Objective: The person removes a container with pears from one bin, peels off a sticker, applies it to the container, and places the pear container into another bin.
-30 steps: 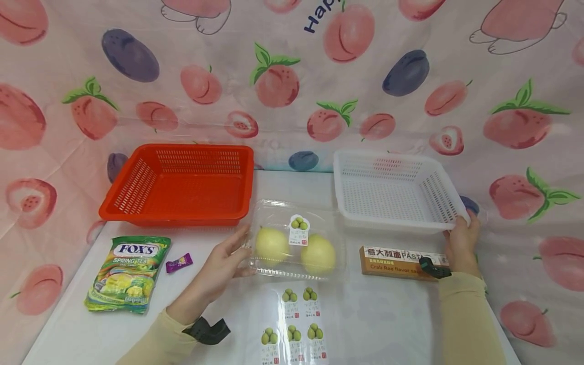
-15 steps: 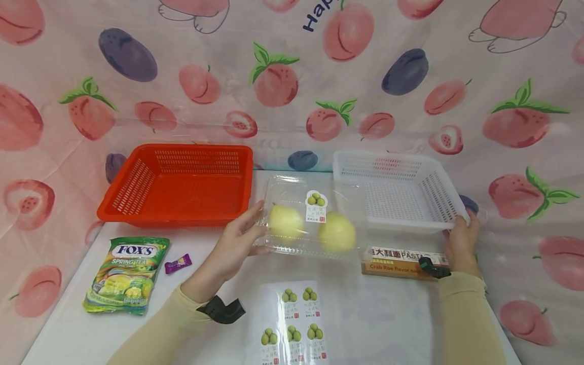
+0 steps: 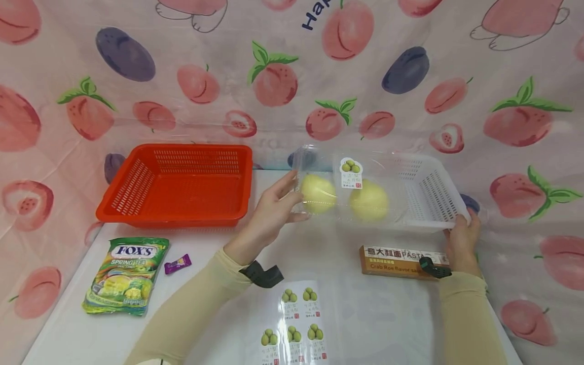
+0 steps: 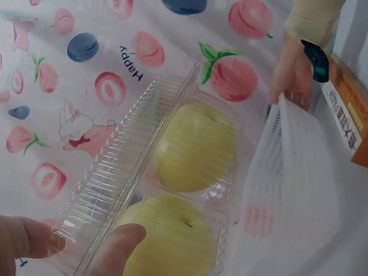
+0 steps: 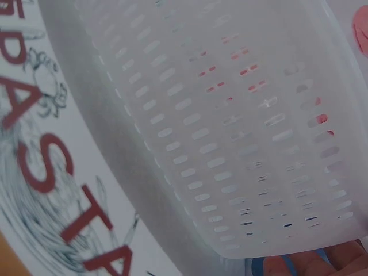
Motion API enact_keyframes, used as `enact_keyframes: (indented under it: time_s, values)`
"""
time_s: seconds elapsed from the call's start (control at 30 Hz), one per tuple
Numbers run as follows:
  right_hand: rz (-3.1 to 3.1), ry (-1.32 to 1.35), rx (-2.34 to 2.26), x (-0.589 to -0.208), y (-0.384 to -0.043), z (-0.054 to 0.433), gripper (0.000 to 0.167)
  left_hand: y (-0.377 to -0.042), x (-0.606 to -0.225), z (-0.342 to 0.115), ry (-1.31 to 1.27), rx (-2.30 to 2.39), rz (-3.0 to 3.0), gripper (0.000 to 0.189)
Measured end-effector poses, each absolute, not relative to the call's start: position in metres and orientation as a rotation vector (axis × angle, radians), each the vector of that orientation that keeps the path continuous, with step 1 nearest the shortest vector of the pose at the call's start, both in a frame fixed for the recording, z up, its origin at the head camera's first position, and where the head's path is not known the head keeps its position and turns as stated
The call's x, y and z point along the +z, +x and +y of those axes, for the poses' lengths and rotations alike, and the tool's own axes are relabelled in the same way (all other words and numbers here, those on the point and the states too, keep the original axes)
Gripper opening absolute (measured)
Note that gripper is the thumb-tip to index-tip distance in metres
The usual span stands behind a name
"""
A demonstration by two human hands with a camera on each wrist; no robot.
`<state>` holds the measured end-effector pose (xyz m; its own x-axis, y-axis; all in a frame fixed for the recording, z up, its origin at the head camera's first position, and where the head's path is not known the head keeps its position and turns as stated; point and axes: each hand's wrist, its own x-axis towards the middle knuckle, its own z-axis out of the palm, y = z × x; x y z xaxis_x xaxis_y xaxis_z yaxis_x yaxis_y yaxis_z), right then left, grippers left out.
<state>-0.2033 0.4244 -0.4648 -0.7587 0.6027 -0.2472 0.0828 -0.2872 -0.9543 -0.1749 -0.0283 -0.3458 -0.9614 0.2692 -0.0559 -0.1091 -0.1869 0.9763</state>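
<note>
My left hand (image 3: 274,213) grips the left end of a clear plastic clamshell box (image 3: 342,208) that holds two yellow-green pears (image 3: 369,201). A fruit label (image 3: 351,173) is stuck on its lid. In the head view the raised box overlaps the left part of the white basket (image 3: 431,192). From the left wrist view, the thumb (image 4: 122,244) presses on the box's edge, with both pears (image 4: 195,146) inside. My right hand (image 3: 463,243) holds the white basket by its front right corner, fingers (image 5: 307,263) under the rim in the right wrist view.
A red basket (image 3: 191,223) stands at the back left. Before it lie a green FOX'S candy bag (image 3: 125,276) and a small purple candy (image 3: 178,264). A pasta box (image 3: 392,262) lies in front of the white basket. A label sheet (image 3: 292,324) lies at the front middle.
My left hand has lifted the clamshell box with the pears and carried it right and back, from the table's middle to over the white basket's left part. The right hand has stayed at the basket corner.
</note>
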Motion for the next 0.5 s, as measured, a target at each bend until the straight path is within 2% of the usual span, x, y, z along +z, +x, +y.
enact_keyframes:
  time_s: [0.23, 0.5]
  values:
    - [-1.634, -0.861, 2.107, -0.463, -0.202, 0.425, 0.052, -0.198, -0.347, 0.011, 0.198, 2.297, 1.714, 0.064]
    - [-1.642, -0.854, 2.091, -0.464, -0.203, 0.425, 0.052, -0.222, -0.366, 0.053, 0.18, 2.33, 1.674, 0.066]
